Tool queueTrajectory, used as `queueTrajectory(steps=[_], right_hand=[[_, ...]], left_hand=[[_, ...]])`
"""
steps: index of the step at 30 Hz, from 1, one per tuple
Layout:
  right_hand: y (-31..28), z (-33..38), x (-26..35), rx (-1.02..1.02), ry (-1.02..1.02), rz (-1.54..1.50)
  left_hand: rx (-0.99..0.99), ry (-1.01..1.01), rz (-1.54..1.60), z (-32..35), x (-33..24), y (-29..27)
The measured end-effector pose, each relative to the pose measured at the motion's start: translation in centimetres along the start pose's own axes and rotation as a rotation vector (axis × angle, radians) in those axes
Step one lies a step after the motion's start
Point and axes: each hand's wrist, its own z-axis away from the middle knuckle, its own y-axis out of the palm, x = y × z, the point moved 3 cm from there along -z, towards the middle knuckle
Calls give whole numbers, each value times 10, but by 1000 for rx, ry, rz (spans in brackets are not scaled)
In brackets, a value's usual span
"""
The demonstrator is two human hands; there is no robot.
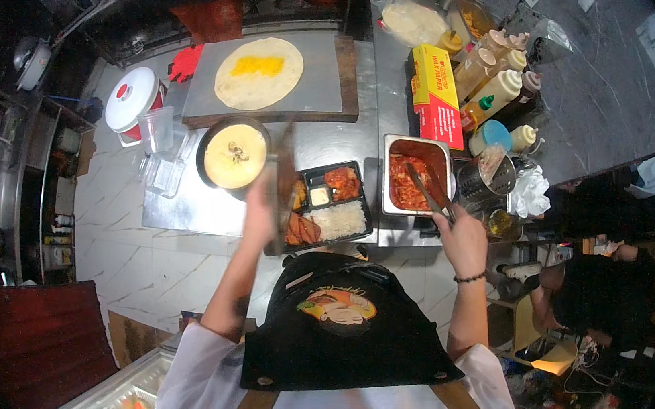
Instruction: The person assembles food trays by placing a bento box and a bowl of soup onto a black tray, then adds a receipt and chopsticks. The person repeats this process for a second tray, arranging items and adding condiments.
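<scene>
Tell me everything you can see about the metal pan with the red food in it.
The metal pan is rectangular and silvery, with rounded corners and a narrow rim. It is uncovered and holds glossy red food. It sits level-looking on the counter, right of the black meal box. Tongs reach into it, held in the grip of the right hand.

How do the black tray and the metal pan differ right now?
The black tray is divided into compartments; the metal pan, silvery, shows no dividers. The tray holds several foods, including white rice; the pan shows only red food. Tongs held by the right hand reach into the pan; none show in the tray. Both are roughly rectangular and contain red food.
</scene>
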Motion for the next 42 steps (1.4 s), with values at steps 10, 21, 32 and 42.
queueTrajectory(steps=[10, 21, 32, 42], right_hand=[[-31, -2, -93, -409, 134, -572], [-38, -175, -211, -405, -165, -292], [90, -367, -290, 428, 4, 410], [-16, -314, -191, 139, -45, 365]], left_hand=[[320, 565, -982, -23, -33, 225], [309, 563, -1113, -29, -10, 263], [430, 617, -1044, 22, 16, 236], [549, 643, -1019, 1, 18, 220]])
